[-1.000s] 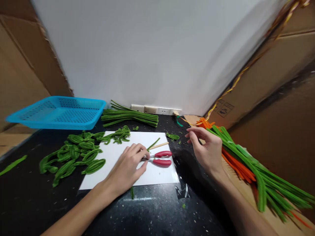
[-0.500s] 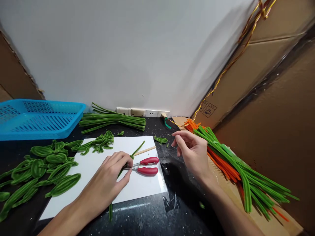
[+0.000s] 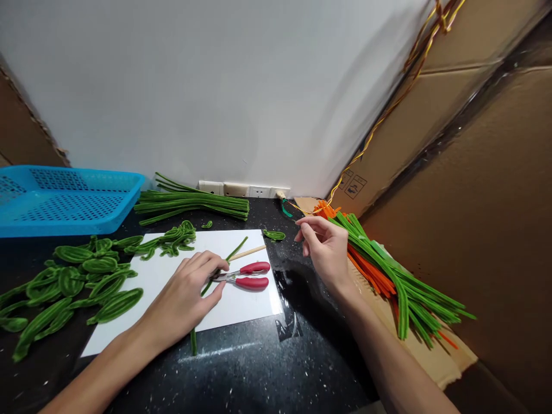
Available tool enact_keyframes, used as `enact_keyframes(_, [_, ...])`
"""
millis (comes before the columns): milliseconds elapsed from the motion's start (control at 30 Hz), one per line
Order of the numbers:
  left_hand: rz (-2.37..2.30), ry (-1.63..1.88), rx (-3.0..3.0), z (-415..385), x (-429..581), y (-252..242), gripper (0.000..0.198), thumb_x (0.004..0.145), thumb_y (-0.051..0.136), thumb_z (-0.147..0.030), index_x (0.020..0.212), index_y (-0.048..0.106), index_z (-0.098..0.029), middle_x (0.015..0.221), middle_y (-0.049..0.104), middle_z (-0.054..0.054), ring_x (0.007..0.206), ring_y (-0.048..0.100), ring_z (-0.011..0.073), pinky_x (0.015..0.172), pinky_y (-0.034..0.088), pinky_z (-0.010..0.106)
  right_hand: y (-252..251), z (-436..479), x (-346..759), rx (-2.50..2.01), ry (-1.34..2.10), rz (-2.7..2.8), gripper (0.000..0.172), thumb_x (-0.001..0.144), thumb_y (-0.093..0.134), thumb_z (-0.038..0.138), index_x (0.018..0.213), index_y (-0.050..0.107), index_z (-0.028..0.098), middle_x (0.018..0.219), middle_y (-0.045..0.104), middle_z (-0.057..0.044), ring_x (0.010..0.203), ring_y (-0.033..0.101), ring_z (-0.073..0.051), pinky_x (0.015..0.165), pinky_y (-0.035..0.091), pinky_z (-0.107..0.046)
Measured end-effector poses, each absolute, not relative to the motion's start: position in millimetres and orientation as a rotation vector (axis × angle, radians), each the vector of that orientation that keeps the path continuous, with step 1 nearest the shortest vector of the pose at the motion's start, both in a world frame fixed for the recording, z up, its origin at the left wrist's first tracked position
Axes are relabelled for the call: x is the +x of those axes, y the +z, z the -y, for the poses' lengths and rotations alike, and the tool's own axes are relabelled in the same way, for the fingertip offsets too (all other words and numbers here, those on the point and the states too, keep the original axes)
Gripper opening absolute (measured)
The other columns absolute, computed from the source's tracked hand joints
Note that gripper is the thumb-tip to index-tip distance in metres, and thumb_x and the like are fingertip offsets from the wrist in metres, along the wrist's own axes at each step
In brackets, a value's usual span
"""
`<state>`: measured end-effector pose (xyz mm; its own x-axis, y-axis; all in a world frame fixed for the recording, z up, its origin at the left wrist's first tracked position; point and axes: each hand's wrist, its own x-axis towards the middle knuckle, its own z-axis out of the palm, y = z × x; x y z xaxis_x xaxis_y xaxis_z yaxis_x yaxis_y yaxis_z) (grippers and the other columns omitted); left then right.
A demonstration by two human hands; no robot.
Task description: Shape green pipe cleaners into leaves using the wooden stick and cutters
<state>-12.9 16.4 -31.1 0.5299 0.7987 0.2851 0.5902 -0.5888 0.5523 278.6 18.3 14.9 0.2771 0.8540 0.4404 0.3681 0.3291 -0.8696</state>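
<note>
My left hand lies flat on a white sheet, fingers stretched over a straight green pipe cleaner and the blades of red-handled scissors. A thin wooden stick lies just beyond the scissors. My right hand hovers above the black countertop, fingers loosely curled with thumb and forefinger close together, beside a bundle of green and orange pipe cleaners. I cannot make out anything between its fingers.
Several folded green pipe-cleaner leaves lie at the left, and more on the sheet. A blue mesh basket stands at the far left. A bundle of straight green stems lies by the wall sockets. Cardboard boxes close the right side.
The view has shifted right and slightly up. My right hand has moved a little further from me, toward the bundle's near end. My left hand has stayed on the scissors and stem.
</note>
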Motion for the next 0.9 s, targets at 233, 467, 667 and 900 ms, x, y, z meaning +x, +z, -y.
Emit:
enact_keyframes(233, [-1.14, 0.737, 2.413, -25, -16, -33, 0.016, 0.098, 0.058, -0.028, 0.113, 0.065, -0.025, 0.116, 0.066, 0.006, 0.108, 0.063, 0.0292, 0.097, 0.045, 0.046, -1, -19, 268, -1.366, 0.428, 1.956, 0.015, 0.097, 0.062, 0.022, 0.095, 0.076, 0.019, 0.083, 0.076, -0.003, 0.07, 0.066, -0.018, 0.064, 0.047, -0.029])
enact_keyframes(467, [-1.076, 0.777, 2.461, -29, -19, -35, 0.015, 0.1, 0.058, -0.034, 0.103, 0.068, -0.023, 0.113, 0.065, 0.007, 0.109, 0.062, 0.0294, 0.096, 0.045, 0.046, -8, -14, 250, -1.207, 0.465, 2.247, 0.014, 0.102, 0.062, 0.023, 0.105, 0.075, 0.019, 0.101, 0.074, -0.007, 0.094, 0.067, -0.02, 0.088, 0.05, -0.032])
enact_keyframes(667, [-1.056, 0.752, 2.456, -29, -20, -32, 0.017, 0.101, 0.058, -0.035, 0.105, 0.067, -0.022, 0.113, 0.067, 0.008, 0.108, 0.063, 0.0294, 0.096, 0.046, 0.047, -5, -14, 253, -1.119, 0.515, 2.373, 0.022, 0.106, 0.06, 0.034, 0.116, 0.073, 0.02, 0.106, 0.071, -0.008, 0.097, 0.065, -0.021, 0.089, 0.051, -0.034])
enact_keyframes(900, [-1.016, 0.714, 2.45, -30, -24, -27, 0.044, 0.096, 0.069, -0.053, 0.129, 0.066, -0.023, 0.131, 0.065, 0.01, 0.124, 0.058, 0.0318, 0.107, 0.043, 0.05, -6, -10, 247, -0.955, 0.481, 2.458, 0.041, 0.097, 0.074, 0.044, 0.131, 0.068, 0.022, 0.133, 0.067, -0.014, 0.119, 0.062, -0.029, 0.104, 0.049, -0.047])
